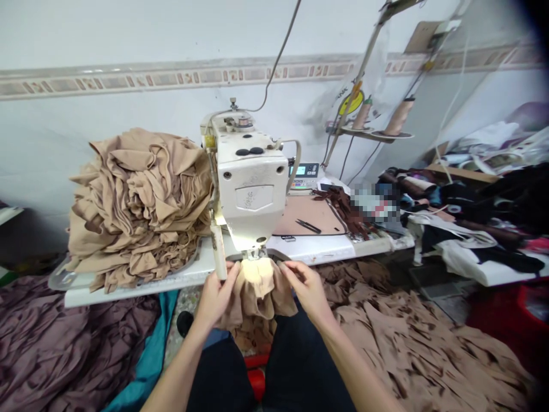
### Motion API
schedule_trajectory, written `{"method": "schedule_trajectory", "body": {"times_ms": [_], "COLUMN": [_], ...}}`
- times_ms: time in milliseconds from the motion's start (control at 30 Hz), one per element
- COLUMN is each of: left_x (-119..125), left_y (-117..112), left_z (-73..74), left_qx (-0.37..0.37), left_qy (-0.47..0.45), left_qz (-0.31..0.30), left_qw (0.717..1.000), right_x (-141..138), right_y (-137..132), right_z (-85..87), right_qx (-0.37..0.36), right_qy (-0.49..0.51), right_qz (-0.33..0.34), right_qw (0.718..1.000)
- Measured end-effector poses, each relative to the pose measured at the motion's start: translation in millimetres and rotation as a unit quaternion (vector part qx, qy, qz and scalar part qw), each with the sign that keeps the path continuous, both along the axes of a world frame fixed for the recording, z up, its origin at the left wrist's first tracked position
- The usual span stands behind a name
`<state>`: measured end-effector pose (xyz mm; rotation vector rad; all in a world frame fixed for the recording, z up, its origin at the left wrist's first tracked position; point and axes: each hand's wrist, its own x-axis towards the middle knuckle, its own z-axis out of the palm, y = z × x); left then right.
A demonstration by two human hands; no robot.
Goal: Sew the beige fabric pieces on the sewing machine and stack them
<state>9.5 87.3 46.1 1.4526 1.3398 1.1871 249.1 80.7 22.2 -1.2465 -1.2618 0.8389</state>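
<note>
two hands, left hand (217, 294) and right hand (306, 289), grip tan fabric (257, 289) bunched just below the presser foot (253, 253) of the sewing machine (251, 189); looks like feeding a seam, so it needs steady guiding under the needle.

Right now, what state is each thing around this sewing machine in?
Sewing machine: lamp lit.
Tan fabric: bunched at the presser foot.
Left hand: gripping the fabric.
Right hand: gripping the fabric.
Fabric pile: heaped on the table.
Control display: lit.
Snips: lying on a brown mat.
Thread cones: upright.
</note>
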Motion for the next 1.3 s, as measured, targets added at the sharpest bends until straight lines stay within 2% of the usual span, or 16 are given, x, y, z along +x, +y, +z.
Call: {"method": "schedule_trajectory", "body": {"times_ms": [100, 200, 300, 400, 533, 600, 633, 700, 733, 867, 933, 1000, 1033, 1100, 1200, 1300], "left_x": [-25.3, -40.9, -41.5, -32.4, -23.6, -25.5, -27.9, -32.9, -34.5, -24.2, -10.6, 2.4, 7.0, 10.6, 5.4, -3.4], "left_y": [1.5, 10.1, 15.7, 9.4, -14.0, -26.5, -32.0, -41.4, -45.4, -59.0, -64.4, -67.5, -67.9, -66.5, -61.5, -57.4], "left_z": [3.1, 12.8, 17.7, 9.7, -12.0, -19.9, -22.2, -23.4, -22.7, -16.9, -15.9, -17.2, -18.5, -20.8, -20.2, -13.9], "left_qx": [0.001, 0.011, 0.016, 0.008, -0.033, -0.051, -0.053, -0.045, -0.039, -0.056, -0.080, -0.108, -0.124, -0.152, -0.164, -0.136], "left_qy": [0.061, 0.053, 0.041, 0.019, -0.050, -0.064, -0.057, -0.025, -0.008, 0.024, 0.039, 0.051, 0.047, 0.019, -0.016, -0.027], "left_qz": [-0.028, -0.012, 0.011, 0.021, 0.006, -0.037, -0.080, -0.167, -0.189, -0.177, -0.242, -0.331, -0.358, -0.364, -0.300, -0.241], "left_qw": [0.998, 0.998, 0.999, 1.000, 0.998, 0.996, 0.994, 0.985, 0.981, 0.982, 0.966, 0.936, 0.924, 0.919, 0.940, 0.961], "right_x": [-7.3, -28.1, -53.3, -71.5, -74.1, -65.5, -59.3, -45.3, -38.3, -16.3, -8.2, 0.2, 4.7, 13.5, 21.9, 20.4], "right_y": [-24.8, -44.8, -51.0, -49.5, -51.9, -55.6, -57.5, -60.4, -61.2, -60.1, -57.3, -53.7, -51.9, -49.1, -48.1, -48.8], "right_z": [-12.5, -16.0, -11.9, -5.2, 2.4, 6.9, 9.8, 17.2, 21.6, 39.5, 44.9, 46.9, 46.7, 44.7, 40.3, 37.6], "right_qx": [0.009, 0.006, -0.043, -0.095, -0.081, -0.083, -0.096, -0.124, -0.133, -0.102, -0.098, -0.102, -0.104, -0.099, -0.099, -0.096], "right_qy": [-0.001, 0.011, 0.024, 0.059, 0.083, 0.073, 0.071, 0.060, 0.043, -0.100, -0.154, -0.181, -0.186, -0.180, -0.141, -0.096], "right_qz": [-0.021, 0.063, 0.154, 0.167, 0.127, 0.141, 0.164, 0.233, 0.273, 0.391, 0.427, 0.455, 0.459, 0.443, 0.380, 0.304], "right_qw": [1.000, 0.998, 0.987, 0.980, 0.985, 0.984, 0.979, 0.963, 0.952, 0.909, 0.885, 0.866, 0.863, 0.872, 0.909, 0.943]}}
